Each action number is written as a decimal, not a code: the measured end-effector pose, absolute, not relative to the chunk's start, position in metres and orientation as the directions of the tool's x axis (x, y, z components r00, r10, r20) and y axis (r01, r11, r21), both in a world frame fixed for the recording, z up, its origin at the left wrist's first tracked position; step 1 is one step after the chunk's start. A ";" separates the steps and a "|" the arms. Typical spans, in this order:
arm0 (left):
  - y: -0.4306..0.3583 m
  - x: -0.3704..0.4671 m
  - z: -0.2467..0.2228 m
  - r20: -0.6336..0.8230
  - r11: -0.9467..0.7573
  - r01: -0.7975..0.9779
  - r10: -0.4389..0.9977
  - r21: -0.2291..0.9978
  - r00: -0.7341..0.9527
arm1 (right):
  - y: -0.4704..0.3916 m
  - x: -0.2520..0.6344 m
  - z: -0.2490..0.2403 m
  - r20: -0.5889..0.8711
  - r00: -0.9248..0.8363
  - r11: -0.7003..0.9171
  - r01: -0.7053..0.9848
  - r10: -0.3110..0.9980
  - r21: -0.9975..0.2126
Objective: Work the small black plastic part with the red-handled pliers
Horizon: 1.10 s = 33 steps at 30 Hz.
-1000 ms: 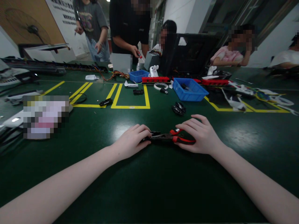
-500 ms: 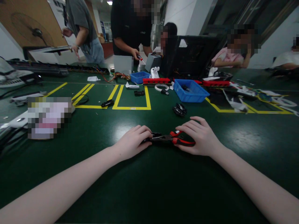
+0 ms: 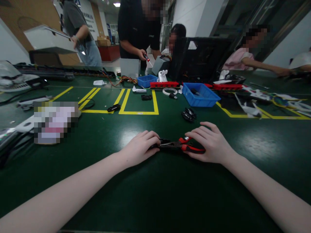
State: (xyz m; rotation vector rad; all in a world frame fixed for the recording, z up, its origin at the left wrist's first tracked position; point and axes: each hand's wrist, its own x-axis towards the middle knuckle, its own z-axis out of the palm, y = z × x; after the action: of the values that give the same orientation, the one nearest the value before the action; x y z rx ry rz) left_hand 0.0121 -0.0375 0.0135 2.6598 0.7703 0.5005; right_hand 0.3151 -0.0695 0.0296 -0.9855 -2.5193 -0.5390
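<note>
Red-and-black long-nose pliers (image 3: 191,148) lie low over the green table, jaws pointing left. My right hand (image 3: 211,142) is closed around their handles, which stand a little apart. My left hand (image 3: 143,145) pinches a small black part (image 3: 164,141) at the tip of the jaws. Most of that part is hidden by my fingers, so its kind and whether the jaws bite on it cannot be made out. Beyond my right hand lies a small pile of black pieces (image 3: 188,114).
A blue bin (image 3: 201,98) stands behind the pile, with a smaller blue bin (image 3: 147,81) further left. A coiled white cable (image 3: 170,92) lies between them. Black parts (image 3: 113,108) rest near yellow tape lines. Across the table a person holds a screwdriver (image 3: 146,57).
My hands and the pliers keep nearly the same pose; the whole view has shifted slightly. At the back left, a person now lifts a large pale panel; at the right, another person's arm reaches out.
</note>
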 end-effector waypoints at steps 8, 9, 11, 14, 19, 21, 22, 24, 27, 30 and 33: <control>-0.037 0.012 0.013 0.230 -0.795 0.460 0.570 0.396 0.789 | -0.069 0.318 0.028 0.528 -0.663 0.649 0.719 0.531 0.249; -0.037 0.012 0.013 0.231 -0.796 0.457 0.569 0.397 0.789 | -0.068 0.319 0.028 0.530 -0.656 0.647 0.724 0.537 0.240; -0.036 0.012 0.012 0.237 -0.799 0.448 0.564 0.402 0.791 | -0.068 0.320 0.028 0.532 -0.644 0.646 0.731 0.550 0.219; -0.036 0.012 0.012 0.241 -0.800 0.445 0.562 0.402 0.792 | -0.067 0.320 0.027 0.534 -0.642 0.652 0.729 0.549 0.207; -0.037 0.012 0.013 0.239 -0.798 0.450 0.565 0.400 0.790 | -0.067 0.318 0.026 0.521 -0.658 0.664 0.717 0.544 0.212; -0.037 0.012 0.014 0.234 -0.796 0.453 0.568 0.401 0.790 | -0.067 0.317 0.026 0.517 -0.663 0.665 0.714 0.541 0.219; -0.037 0.012 0.014 0.230 -0.794 0.456 0.570 0.402 0.789 | -0.067 0.317 0.027 0.517 -0.666 0.665 0.712 0.538 0.224; -0.037 0.013 0.014 0.225 -0.792 0.462 0.573 0.399 0.788 | -0.067 0.318 0.028 0.513 -0.675 0.669 0.705 0.531 0.236; -0.036 0.012 0.013 0.228 -0.798 0.458 0.566 0.391 0.792 | -0.066 0.318 0.028 0.506 -0.693 0.680 0.689 0.514 0.253; -0.035 0.011 0.013 0.235 -0.807 0.450 0.556 0.383 0.797 | -0.065 0.320 0.028 0.510 -0.701 0.689 0.678 0.499 0.258; -0.035 0.010 0.014 0.243 -0.812 0.444 0.550 0.379 0.799 | -0.064 0.323 0.026 0.507 -0.698 0.697 0.677 0.506 0.237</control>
State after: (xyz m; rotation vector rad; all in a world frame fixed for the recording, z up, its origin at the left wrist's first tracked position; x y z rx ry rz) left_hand 0.0104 -0.0348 0.0140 2.6838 0.7613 0.4967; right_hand 0.3229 -0.0638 0.0263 -0.9179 -2.5006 -0.5788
